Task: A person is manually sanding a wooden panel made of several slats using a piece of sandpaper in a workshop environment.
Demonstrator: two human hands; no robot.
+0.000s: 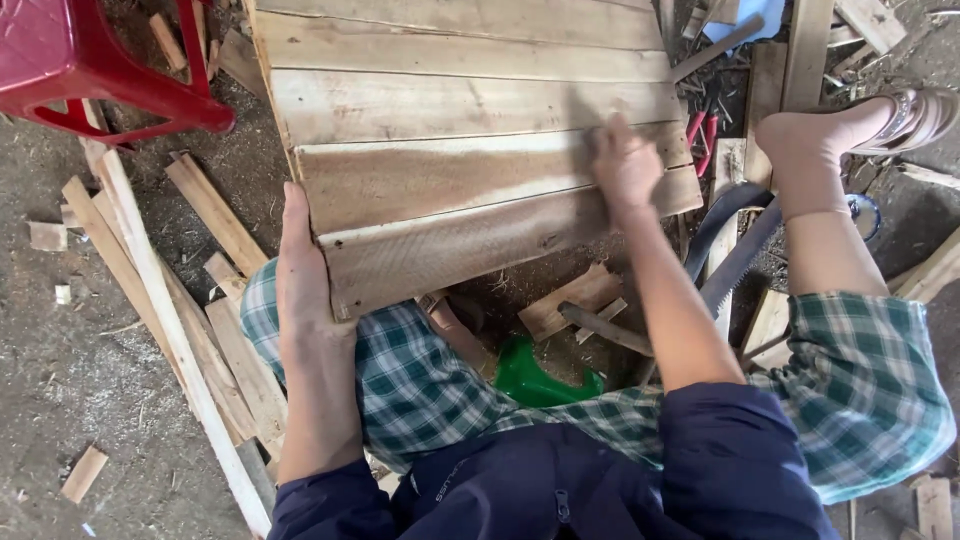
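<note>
1. Dirt floor point(90, 380), strewn with wood offcuts point(215, 215).
2. Plank panel point(470, 110) leans on the knee.
3. Left hand point(300, 280), flat, braces its near-left corner.
4. Right hand point(625, 165), spread open, presses its right edge, gripping nothing.

you're working in soft, even daylight, bright but without hard sun. the wooden panel point(470, 150) is your best-lit surface; its pale boards look slightly washed out toward the top edge, yet there's no real glare. below the panel's near edge a deep shadow falls over the ground and the green object point(535, 380). your right hand point(625, 165), resting on the panel, is smeared with motion blur, while your left hand point(300, 280) at the panel's left edge is sharp. left of the panel the planks bow outward, a wide-lens distortion.
</note>
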